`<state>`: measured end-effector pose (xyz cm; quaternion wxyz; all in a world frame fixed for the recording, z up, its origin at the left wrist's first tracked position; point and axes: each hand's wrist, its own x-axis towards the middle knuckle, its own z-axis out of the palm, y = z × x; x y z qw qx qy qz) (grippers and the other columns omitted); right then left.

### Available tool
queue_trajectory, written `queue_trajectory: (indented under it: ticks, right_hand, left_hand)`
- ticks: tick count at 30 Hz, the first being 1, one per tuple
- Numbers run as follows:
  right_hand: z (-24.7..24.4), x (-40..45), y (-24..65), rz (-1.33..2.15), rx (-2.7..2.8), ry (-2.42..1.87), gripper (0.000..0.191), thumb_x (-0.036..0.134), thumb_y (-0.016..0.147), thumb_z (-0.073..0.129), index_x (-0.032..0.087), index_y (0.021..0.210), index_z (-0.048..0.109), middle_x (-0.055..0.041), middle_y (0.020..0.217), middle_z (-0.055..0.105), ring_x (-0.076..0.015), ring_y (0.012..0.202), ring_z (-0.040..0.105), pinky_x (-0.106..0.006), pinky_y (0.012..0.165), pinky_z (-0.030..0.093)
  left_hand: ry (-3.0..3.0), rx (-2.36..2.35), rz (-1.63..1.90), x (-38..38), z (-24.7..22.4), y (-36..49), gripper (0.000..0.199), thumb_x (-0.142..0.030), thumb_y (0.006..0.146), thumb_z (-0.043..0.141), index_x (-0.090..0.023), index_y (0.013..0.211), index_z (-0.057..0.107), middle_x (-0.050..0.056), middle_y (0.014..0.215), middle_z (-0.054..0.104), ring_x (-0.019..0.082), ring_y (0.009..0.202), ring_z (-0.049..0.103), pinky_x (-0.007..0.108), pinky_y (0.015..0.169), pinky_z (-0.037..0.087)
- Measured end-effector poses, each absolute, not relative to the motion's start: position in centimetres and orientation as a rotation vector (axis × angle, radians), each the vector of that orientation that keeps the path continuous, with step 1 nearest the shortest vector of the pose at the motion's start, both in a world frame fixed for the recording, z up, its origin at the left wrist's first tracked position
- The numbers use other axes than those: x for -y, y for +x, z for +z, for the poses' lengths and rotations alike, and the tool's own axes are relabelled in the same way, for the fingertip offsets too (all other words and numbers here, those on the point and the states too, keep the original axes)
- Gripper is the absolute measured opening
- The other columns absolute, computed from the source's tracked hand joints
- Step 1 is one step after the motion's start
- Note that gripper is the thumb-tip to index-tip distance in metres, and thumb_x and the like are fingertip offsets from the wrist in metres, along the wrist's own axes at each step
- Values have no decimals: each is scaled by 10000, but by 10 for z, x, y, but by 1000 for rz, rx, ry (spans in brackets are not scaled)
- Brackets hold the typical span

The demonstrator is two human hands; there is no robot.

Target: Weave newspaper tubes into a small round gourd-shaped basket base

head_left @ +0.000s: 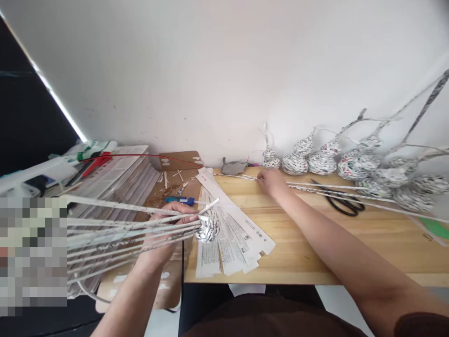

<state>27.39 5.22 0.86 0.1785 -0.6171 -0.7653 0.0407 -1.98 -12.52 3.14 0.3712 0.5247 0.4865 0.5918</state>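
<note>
My left hand (171, 220) is closed on a small woven newspaper ball (208, 227), gripping it near its left side. Long rolled-paper strands fan out from this ball to the left, across my wrist. Farther off to the right, my right hand (271, 182) pinches thin rolled paper sticks (242, 176) lying on the wooden table (280, 262); its fingertips are partly hidden. More of these sticks run on to the right beneath my forearm. Between my hands lie flat cut newspaper strips (233, 234), spread like a fan.
Along the wall stand several woven newspaper gourds (322, 159) with long stems. Black scissors (345, 203) lie in front of them. On the left are a tall newspaper stack (122, 173), a brown board (191, 185) with scraps, and a blue clip-like tool (185, 201). A grey cloth (234, 166) rests by the wall.
</note>
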Motion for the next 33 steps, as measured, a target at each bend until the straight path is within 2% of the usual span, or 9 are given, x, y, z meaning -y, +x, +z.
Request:
queue_trajectory:
  ticks: [3, 8, 13, 19, 25, 33]
  right_hand:
    - [-2, -53, 284, 51, 2118, -1813, 185, 224, 879, 590, 128, 957, 728, -182, 1055, 707, -325, 1051, 593, -389, 859, 399]
    - [-5, -48, 285, -1, 2136, -1763, 162, 187, 900, 544, 151, 907, 702, -151, 1032, 704, -305, 1043, 574, -367, 838, 367]
    - [11, -39, 284, -25, 2138, -1654, 226, 143, 952, 435, 135, 1031, 647, -130, 990, 691, -234, 909, 598, -304, 762, 377]
    - [43, -6, 276, -234, 2161, -1212, 255, 282, 996, 474, 193, 1029, 711, -78, 916, 703, -229, 869, 579, -326, 797, 405]
    - [56, 18, 266, -352, 2176, -958, 199, 205, 961, 541, 182, 957, 739, -67, 886, 714, -201, 794, 565, -342, 772, 447]
    - [55, 21, 261, -396, 2193, -973, 200, 190, 953, 550, 171, 930, 748, -64, 826, 701, -197, 753, 545, -326, 740, 451]
  left_hand:
    - [1473, -1211, 1487, 98, 46, -8, 186, -281, 694, 838, -177, 791, 719, 25, 714, 720, 164, 614, 675, 236, 540, 542]
    - [1593, -1142, 1525, 52, 64, 13, 195, -297, 708, 824, -166, 787, 705, 27, 755, 728, 164, 667, 685, 241, 598, 551]
    - [1567, -1137, 1528, 23, 48, 16, 205, -293, 694, 823, -165, 774, 683, 31, 783, 741, 167, 688, 689, 251, 631, 550]
    - [1521, -1253, 1549, 16, 27, 1, 179, -264, 683, 823, -161, 768, 704, 25, 744, 726, 158, 660, 669, 250, 621, 539]
    - [1519, -1329, 1498, 17, 30, 5, 180, -290, 699, 786, -155, 764, 685, 16, 723, 710, 164, 666, 673, 263, 635, 542]
    - [1562, -1357, 1467, 15, 24, 5, 191, -306, 714, 781, -164, 799, 686, 19, 772, 719, 168, 714, 683, 267, 681, 544]
